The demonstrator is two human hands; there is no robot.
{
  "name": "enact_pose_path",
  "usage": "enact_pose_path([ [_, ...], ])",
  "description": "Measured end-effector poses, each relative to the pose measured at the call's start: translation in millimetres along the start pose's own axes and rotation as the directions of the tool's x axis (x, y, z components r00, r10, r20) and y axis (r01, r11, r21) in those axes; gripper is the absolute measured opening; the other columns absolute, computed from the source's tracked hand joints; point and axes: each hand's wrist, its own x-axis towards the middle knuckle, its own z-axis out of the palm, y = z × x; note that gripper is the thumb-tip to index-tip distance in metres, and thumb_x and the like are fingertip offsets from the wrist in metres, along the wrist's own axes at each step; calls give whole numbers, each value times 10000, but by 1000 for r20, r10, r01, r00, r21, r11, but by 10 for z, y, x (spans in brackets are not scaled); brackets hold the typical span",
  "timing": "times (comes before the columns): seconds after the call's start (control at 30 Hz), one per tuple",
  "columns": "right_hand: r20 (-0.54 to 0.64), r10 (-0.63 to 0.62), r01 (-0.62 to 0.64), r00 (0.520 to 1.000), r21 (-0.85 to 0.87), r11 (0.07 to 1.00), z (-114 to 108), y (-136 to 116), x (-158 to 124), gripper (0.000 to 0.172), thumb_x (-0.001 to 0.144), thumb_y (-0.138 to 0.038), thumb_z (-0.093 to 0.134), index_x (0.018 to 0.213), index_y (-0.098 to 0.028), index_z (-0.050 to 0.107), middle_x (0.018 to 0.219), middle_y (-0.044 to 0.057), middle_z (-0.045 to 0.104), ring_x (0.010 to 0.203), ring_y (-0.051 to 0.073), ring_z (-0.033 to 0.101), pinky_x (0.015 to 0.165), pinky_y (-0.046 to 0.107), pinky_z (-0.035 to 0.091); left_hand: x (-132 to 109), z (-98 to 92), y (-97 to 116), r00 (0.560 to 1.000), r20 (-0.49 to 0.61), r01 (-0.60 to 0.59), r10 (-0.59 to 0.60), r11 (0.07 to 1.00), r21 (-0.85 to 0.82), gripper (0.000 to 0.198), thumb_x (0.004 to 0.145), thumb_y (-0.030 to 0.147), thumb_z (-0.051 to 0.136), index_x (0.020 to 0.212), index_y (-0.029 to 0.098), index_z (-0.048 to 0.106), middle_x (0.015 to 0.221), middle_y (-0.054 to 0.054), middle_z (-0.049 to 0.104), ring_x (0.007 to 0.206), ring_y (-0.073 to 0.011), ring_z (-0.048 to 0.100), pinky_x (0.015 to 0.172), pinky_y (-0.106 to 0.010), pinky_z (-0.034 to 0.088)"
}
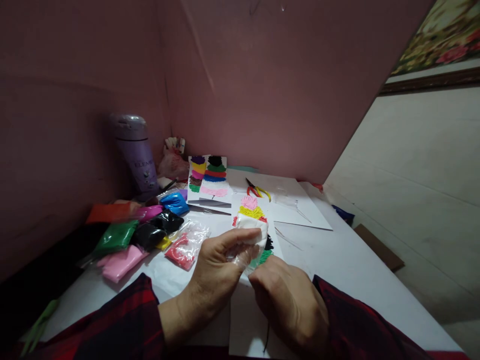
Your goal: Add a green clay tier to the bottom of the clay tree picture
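My left hand pinches a clear plastic packet of white clay between thumb and fingers. Its fingertips are partly hidden behind the packet. Close beside it on the right, my right hand is closed at the packet's lower end; its fingertips are hidden beneath the knuckles. Under both hands lies a white card bearing clay in pink, yellow, red, black and green. The packet covers the middle of these bands.
Packets of green, pink, black, blue and red clay lie left. A purple bottle stands behind them. Farther back are a second colored card and yellow-red pliers on a white board.
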Motion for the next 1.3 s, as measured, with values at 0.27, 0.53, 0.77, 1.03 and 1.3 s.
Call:
enact_pose_path([
  [0.27, 3, -6, 6, 1000, 27, 1000, -19, 8, -17, 207, 942, -135, 375, 889, -160, 574, 659, 22, 582, 589, 150, 528, 504, 260, 406, 14, -25, 52, 998, 57, 23, -20, 999, -48, 267, 731, 64, 664, 971, 172, 711, 1013, -52, 733, 922, -182, 699, 796, -244, 593],
  [0.53, 4, -9, 9, 1000, 77, 997, -2, 13, -30, 212, 967, -165, 345, 886, -176, 540, 660, -6, 521, 593, 140, 469, 508, 272, 336, 20, -14, 6, 1000, 7, 2, -2, 997, -81, 276, 661, 43, 728, 894, 192, 735, 905, -20, 756, 813, -151, 718, 734, -189, 594],
  [0.77, 39, 9, -9, 999, 9, 1000, 63, 23, -92, 297, 985, -197, 291, 820, -193, 537, 658, -5, 516, 599, 150, 459, 518, 303, 281, 3, 21, 8, 999, -39, 8, -10, 999, -43, 194, 683, 84, 707, 846, 185, 736, 868, -31, 759, 779, -164, 721, 695, -210, 607],
  [1.03, -28, 18, -19, 999, -33, 999, 42, -19, -29, 349, 982, -200, 305, 767, -179, 579, 595, -2, 532, 535, 138, 477, 491, 274, 302, -23, -15, -10, 999, 41, -29, 26, 998, 61, 205, 770, 127, 635, 959, 167, 705, 987, -58, 739, 893, -175, 700, 798, -260, 591],
  [1.3, -2, -23, 23, 1000, 9, 1000, -14, 2, 3, 278, 975, -185, 332, 834, -162, 571, 624, 4, 554, 558, 136, 487, 489, 257, 342, -3, -45, 71, 992, 96, 78, -77, 997, -7, 258, 759, 118, 629, 1008, 159, 685, 1059, -57, 719, 957, -165, 679, 844, -244, 565],
])
